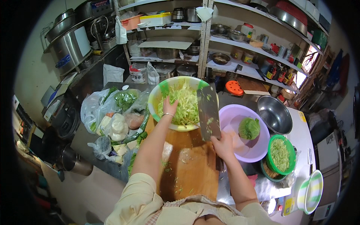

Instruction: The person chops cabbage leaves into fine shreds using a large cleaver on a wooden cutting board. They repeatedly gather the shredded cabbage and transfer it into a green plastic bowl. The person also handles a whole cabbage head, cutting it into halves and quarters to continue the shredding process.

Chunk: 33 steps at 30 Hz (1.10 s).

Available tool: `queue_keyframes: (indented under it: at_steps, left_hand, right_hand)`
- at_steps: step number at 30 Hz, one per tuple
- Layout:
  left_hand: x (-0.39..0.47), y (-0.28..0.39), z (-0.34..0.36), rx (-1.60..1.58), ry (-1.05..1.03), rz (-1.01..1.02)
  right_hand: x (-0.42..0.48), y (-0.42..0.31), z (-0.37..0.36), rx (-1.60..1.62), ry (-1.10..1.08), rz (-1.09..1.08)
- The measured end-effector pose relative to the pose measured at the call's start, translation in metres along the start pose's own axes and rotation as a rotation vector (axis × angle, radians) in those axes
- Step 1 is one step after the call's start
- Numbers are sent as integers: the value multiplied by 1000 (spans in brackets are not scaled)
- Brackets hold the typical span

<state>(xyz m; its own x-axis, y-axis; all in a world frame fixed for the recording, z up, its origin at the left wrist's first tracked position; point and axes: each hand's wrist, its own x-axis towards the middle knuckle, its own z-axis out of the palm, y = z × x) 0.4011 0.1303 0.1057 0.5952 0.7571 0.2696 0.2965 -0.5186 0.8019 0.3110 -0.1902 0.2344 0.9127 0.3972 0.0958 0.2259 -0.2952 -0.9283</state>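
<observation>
A green, white and yellow basin (153, 105) full of shredded cabbage (184, 104) stands at the far end of a wooden cutting board (194, 168). My left hand (170, 107) reaches into the basin with its fingers spread over the shreds; whether it grips any cannot be told. My right hand (223, 144) is closed round the handle end of a wide cleaver (208, 112), whose blade is raised over the basin's right rim with green bits stuck to it. Scraps lie on the board. A whole green cabbage (249, 128) rests in a purple basin (227, 115) to the right.
Bagged vegetables (118, 128) and leafy greens lie left of the board. A steel bowl (274, 114), a green basket (292, 154) of shreds and a striped basin (310, 192) are at the right. Metal shelving (168, 27) with pots and jars stands behind the table.
</observation>
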Motion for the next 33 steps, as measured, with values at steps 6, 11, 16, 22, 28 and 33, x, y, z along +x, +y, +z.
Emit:
queue_keyframes:
  at_steps: [6, 11, 16, 22, 28, 33]
  left_hand:
    - [44, -75, 15, 287, -274, -106]
    - [61, -51, 39, 338, -391, -204]
    - [5, 68, 66, 721, -781, 328]
    - [-33, 35, 76, 622, -1314, 276]
    - [-7, 77, -8, -583, -1122, -249]
    - [12, 102, 19, 837, -536, 604]
  right_hand:
    - [-52, 39, -25, 150, -38, 237]
    - [-116, 66, -36, 53, -169, 339]
    - [-156, 89, -35, 76, -118, 530]
    - [-171, 105, -35, -101, -179, 433]
    - [-175, 115, -36, -134, -234, 451]
    - [-172, 116, -31, -176, -368, 331]
